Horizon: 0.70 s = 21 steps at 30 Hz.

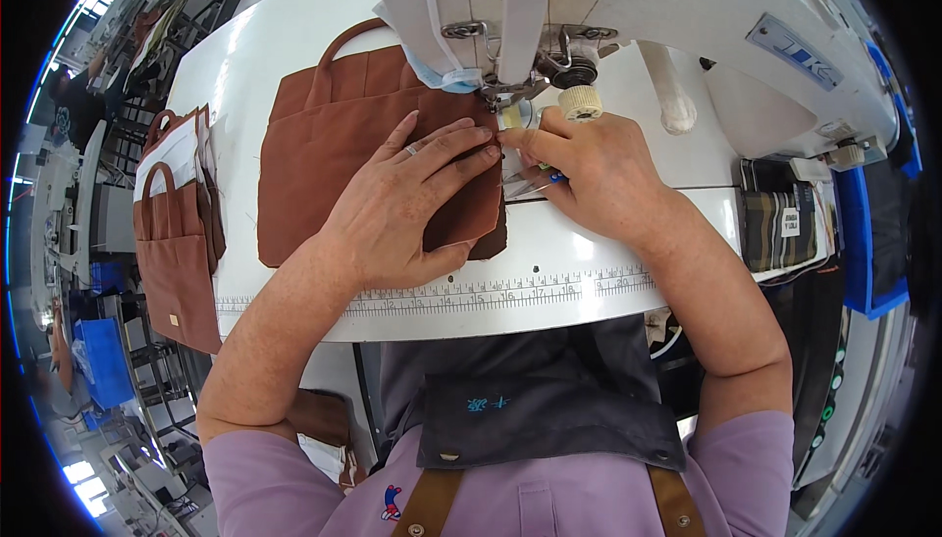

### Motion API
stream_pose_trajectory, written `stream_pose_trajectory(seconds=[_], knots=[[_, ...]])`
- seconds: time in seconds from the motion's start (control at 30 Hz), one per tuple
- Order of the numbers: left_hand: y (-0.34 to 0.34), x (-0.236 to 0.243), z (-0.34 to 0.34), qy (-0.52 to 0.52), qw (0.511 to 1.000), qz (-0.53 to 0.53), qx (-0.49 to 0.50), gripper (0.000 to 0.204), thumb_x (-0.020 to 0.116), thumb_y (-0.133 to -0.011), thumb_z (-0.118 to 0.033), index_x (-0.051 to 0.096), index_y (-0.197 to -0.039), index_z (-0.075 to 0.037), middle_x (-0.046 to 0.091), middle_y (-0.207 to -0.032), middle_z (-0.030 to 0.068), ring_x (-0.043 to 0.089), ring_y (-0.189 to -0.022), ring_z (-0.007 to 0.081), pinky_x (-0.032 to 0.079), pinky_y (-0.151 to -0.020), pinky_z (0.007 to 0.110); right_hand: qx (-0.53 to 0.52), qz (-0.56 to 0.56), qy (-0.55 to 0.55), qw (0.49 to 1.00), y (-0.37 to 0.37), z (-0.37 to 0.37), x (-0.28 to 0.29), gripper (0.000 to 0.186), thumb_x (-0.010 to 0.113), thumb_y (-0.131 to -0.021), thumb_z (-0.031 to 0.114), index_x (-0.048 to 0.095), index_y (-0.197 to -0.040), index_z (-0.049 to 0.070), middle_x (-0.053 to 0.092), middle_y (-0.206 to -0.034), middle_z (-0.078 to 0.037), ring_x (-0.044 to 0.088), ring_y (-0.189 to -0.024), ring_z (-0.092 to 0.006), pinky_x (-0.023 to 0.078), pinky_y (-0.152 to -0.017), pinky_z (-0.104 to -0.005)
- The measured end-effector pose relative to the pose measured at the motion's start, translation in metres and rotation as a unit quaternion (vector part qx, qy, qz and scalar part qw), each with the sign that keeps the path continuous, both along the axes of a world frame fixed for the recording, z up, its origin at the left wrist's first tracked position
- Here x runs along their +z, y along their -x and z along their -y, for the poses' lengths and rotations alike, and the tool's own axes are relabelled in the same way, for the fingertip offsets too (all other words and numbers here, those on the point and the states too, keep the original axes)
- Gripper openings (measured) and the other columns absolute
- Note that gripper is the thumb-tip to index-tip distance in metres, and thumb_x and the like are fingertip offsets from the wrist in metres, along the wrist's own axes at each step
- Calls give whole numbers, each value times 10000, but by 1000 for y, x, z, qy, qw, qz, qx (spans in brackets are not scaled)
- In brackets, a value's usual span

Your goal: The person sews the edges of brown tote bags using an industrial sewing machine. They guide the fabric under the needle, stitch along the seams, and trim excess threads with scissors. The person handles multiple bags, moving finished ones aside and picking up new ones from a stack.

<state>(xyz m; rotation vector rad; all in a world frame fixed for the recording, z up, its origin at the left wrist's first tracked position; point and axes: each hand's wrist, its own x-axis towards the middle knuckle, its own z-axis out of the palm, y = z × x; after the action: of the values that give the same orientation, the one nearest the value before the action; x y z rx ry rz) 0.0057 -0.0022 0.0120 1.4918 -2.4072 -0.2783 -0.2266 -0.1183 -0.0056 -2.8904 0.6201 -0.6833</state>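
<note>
A brown bag panel (314, 159) with a loop handle lies flat on the white sewing table, its right edge by the needle area of the sewing machine (510, 81). My left hand (412, 194) rests on the panel with fingers stretched out and its thumb near the lower edge. At the panel's right edge, my right hand (599, 169) is closed, with thumb and forefinger pinched close to the presser foot. Tucked in its curled fingers is a small metal tool (535, 182), seemingly thread snips, partly hidden by the hand. A darker layer shows under the panel's lower right corner.
A printed ruler scale (481, 294) runs along the table's front edge. More brown bag pieces (177, 243) hang over the table's left side. Folded plaid cloth (775, 223) sits at the right, beside a blue bin (868, 262). The machine's arm overhangs the far side.
</note>
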Motion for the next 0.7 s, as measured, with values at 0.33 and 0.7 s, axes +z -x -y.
stream_pose_trajectory(seconds=[0.33,0.7], knots=[[-4,-7,12,45,999,-3,14,803,692,-726,-246,525,-1489,-57,495,-1519,158,422,-1474,347,227,-1255,612,-26,1,-19,999,-3,0,2,305,773,-814,173,743,-1117,167,685,-867,-59,696,-715,-278,549,-640,-432],[-5,-7,21,121,993,-6,-1,615,723,-751,-200,638,-1342,-52,611,-1378,153,539,-1367,340,313,-1232,553,30,88,-33,995,1,15,-6,159,729,-837,133,702,-992,109,671,-851,-88,677,-762,-337,531,-642,-461]])
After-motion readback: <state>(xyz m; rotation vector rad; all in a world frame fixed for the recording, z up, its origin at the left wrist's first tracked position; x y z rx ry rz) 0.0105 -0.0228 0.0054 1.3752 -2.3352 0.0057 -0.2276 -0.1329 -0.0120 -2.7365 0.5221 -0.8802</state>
